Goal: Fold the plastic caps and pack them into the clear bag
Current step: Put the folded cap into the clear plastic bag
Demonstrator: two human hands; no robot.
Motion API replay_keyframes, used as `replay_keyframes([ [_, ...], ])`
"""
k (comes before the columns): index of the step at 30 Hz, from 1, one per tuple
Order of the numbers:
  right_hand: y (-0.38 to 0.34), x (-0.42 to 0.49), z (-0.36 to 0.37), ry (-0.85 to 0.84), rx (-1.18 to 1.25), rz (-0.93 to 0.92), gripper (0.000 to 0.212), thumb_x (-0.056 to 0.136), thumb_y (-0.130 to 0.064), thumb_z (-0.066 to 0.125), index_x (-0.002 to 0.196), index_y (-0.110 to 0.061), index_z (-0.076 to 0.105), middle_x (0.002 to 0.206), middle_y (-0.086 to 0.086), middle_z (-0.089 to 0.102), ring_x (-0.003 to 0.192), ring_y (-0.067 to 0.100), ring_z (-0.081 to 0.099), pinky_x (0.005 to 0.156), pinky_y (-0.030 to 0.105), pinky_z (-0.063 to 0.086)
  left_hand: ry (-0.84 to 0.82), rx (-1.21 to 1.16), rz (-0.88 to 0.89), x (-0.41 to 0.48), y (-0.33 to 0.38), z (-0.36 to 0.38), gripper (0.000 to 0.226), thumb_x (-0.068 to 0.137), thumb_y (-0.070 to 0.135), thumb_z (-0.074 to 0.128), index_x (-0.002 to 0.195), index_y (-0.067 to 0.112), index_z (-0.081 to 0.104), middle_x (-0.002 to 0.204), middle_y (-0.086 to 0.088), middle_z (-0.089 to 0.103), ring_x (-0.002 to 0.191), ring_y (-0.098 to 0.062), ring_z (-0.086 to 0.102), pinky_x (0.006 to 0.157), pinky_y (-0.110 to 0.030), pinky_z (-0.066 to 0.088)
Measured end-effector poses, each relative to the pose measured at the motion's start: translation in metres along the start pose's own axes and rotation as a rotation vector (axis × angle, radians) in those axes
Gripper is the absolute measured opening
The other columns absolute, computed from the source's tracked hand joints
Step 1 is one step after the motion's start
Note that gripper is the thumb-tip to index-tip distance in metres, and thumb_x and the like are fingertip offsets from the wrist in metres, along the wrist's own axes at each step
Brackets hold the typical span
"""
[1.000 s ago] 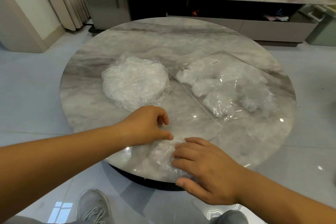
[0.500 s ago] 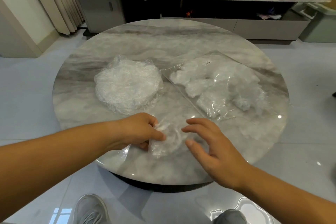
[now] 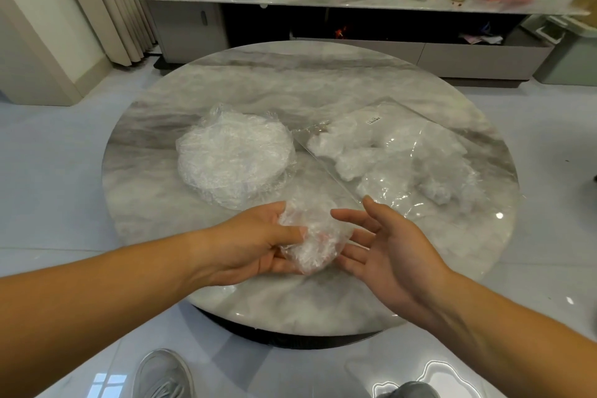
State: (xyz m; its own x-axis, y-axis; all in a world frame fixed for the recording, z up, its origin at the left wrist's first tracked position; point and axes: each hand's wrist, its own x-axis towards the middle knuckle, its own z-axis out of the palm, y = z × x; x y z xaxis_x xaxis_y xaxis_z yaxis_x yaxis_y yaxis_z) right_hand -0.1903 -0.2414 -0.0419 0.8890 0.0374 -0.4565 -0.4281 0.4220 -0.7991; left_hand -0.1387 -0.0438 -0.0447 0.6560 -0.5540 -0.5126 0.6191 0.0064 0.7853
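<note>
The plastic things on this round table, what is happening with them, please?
A person is packing thin plastic caps. The left hand holds one crumpled cap above the near edge of the marble table, thumb pressed on it. The right hand is open beside it, fingers just under its edge. A stack of unfolded caps lies to the left, and the clear bag, already holding several caps, lies flat to the right.
</note>
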Motion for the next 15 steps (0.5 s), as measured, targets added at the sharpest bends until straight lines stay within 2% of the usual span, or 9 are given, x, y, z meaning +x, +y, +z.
replay_keyframes([
  [2, 0.002, 0.002, -0.002, -0.003, -0.047, -0.039, 0.049, 0.103, -0.041, 0.047, 0.11, 0.0, 0.073, 0.112, 0.016, 0.075, 0.107, 0.03, 0.072, 0.093, 0.041, 0.052, -0.021, 0.009, -0.027, -0.001, 0.0, 0.0, 0.04, 0.096, 0.0, 0.058, 0.134, 0.011, 0.057, 0.127, -0.016, 0.068, 0.117, -0.035, 0.066, 0.096, -0.05, 0.055],
  [5, 0.006, 0.004, -0.005, 0.015, -0.341, -0.219, 0.042, 0.106, -0.038, 0.042, 0.106, -0.016, 0.079, 0.114, -0.002, 0.076, 0.111, 0.016, 0.069, 0.102, 0.04, 0.051, -0.052, -0.009, -0.118, -0.002, -0.001, 0.002, 0.041, 0.098, -0.006, 0.05, 0.134, 0.012, 0.057, 0.124, -0.019, 0.069, 0.113, -0.039, 0.067, 0.094, -0.048, 0.056],
  [7, 0.009, 0.003, -0.01, -0.048, -0.607, -0.404, 0.038, 0.107, -0.043, 0.041, 0.118, -0.029, 0.074, 0.125, -0.015, 0.07, 0.121, 0.002, 0.061, 0.111, 0.034, 0.044, -0.067, -0.048, -0.179, -0.002, -0.001, 0.002, 0.04, 0.099, -0.006, 0.044, 0.134, 0.011, 0.056, 0.122, -0.022, 0.069, 0.113, -0.04, 0.067, 0.094, -0.046, 0.056],
  [9, 0.014, 0.003, -0.019, -0.163, -0.944, -0.641, 0.048, 0.104, -0.055, 0.036, 0.131, -0.029, 0.066, 0.138, -0.018, 0.061, 0.133, -0.004, 0.048, 0.115, 0.025, 0.036, -0.087, -0.131, -0.243, -0.002, 0.0, 0.001, 0.039, 0.099, -0.004, 0.041, 0.135, 0.006, 0.055, 0.124, -0.025, 0.067, 0.114, -0.043, 0.065, 0.094, -0.046, 0.056],
  [11, 0.017, 0.003, -0.027, -0.277, -1.248, -0.889, 0.055, 0.106, -0.054, 0.032, 0.137, -0.02, 0.062, 0.145, -0.008, 0.057, 0.137, 0.002, 0.045, 0.114, 0.025, 0.035, -0.097, -0.216, -0.289, -0.001, 0.001, -0.003, 0.04, 0.097, -0.002, 0.039, 0.134, 0.0, 0.053, 0.126, -0.03, 0.063, 0.115, -0.045, 0.064, 0.094, -0.048, 0.056],
  [13, 0.018, 0.004, -0.032, -0.359, -1.399, -1.102, 0.051, 0.108, -0.045, 0.033, 0.136, -0.012, 0.061, 0.143, 0.001, 0.058, 0.134, 0.014, 0.05, 0.11, 0.031, 0.039, -0.106, -0.265, -0.295, -0.002, 0.004, -0.006, 0.043, 0.094, 0.0, 0.036, 0.132, -0.005, 0.054, 0.128, -0.032, 0.061, 0.115, -0.045, 0.064, 0.094, -0.049, 0.055],
  [15, 0.016, 0.004, -0.032, -0.426, -1.476, -1.18, 0.047, 0.107, -0.042, 0.035, 0.134, -0.011, 0.057, 0.14, 0.005, 0.058, 0.131, 0.022, 0.053, 0.105, 0.038, 0.044, -0.141, -0.28, -0.292, -0.004, 0.006, -0.008, 0.049, 0.091, 0.007, 0.035, 0.134, -0.007, 0.052, 0.13, -0.031, 0.06, 0.114, -0.044, 0.064, 0.099, -0.05, 0.052],
])
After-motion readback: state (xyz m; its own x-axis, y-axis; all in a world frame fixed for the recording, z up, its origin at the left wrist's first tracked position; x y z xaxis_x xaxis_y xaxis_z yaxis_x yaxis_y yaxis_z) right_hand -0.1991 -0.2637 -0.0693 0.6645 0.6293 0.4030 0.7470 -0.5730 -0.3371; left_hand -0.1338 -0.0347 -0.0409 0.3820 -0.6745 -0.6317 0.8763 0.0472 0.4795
